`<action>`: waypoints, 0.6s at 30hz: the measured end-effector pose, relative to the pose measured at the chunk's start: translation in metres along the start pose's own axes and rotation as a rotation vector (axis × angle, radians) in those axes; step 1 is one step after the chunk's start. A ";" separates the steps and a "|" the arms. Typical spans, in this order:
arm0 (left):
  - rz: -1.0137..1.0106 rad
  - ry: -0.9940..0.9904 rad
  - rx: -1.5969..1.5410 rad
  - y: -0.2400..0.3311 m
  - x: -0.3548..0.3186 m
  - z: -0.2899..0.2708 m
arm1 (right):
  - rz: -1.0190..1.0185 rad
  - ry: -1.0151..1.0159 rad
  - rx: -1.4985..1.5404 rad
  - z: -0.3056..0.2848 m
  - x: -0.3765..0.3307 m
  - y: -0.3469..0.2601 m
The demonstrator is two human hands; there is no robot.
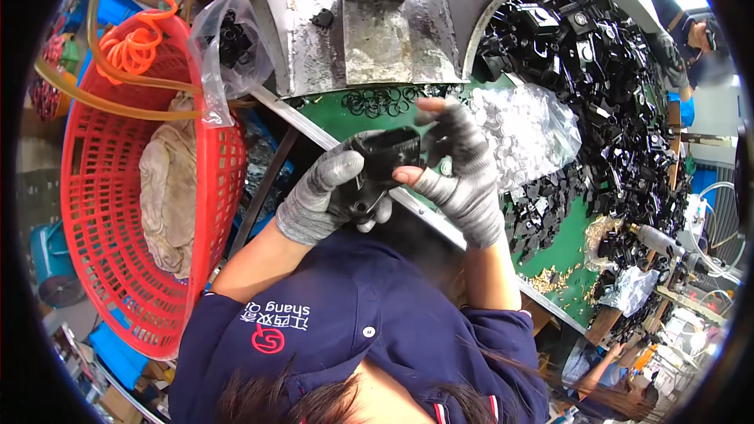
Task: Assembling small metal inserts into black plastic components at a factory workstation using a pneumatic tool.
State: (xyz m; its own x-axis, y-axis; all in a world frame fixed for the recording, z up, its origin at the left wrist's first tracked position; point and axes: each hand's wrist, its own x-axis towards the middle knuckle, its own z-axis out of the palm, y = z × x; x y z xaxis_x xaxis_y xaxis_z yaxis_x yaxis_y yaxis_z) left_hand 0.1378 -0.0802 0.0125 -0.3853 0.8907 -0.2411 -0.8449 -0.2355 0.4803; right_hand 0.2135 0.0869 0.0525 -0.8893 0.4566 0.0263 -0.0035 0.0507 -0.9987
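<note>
My left hand, in a grey knit glove, is closed around a black plastic housing. The piece is boxy and glossy, with a round hole low on one side. My right hand, gloved with bare thumb and index fingertips, is beside its right edge. Its thumb tip lies at the housing's edge while the index finger stands apart above; the other fingers are smeared by motion. Several black rings lie on the green table just beyond. A clear bag of whitish discs lies right of my right hand.
Heaped black plastic parts cover the table's right side, with small brass pieces nearer. A grey metal machine stands ahead. At left are a red basket holding a cloth, and an orange coiled hose. Another person is far right.
</note>
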 end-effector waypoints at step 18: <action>0.257 -0.022 1.135 -0.003 -0.016 -0.006 | 0.503 -0.280 -0.066 -0.052 -0.003 0.025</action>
State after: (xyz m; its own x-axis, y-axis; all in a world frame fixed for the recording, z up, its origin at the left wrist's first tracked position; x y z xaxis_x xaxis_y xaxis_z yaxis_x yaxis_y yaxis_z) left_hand 0.1444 -0.0960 0.0103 -0.4810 0.8766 -0.0172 0.0794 0.0630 0.9948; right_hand 0.2401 0.1331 0.0300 -0.8615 0.1872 -0.4720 0.4711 -0.0524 -0.8805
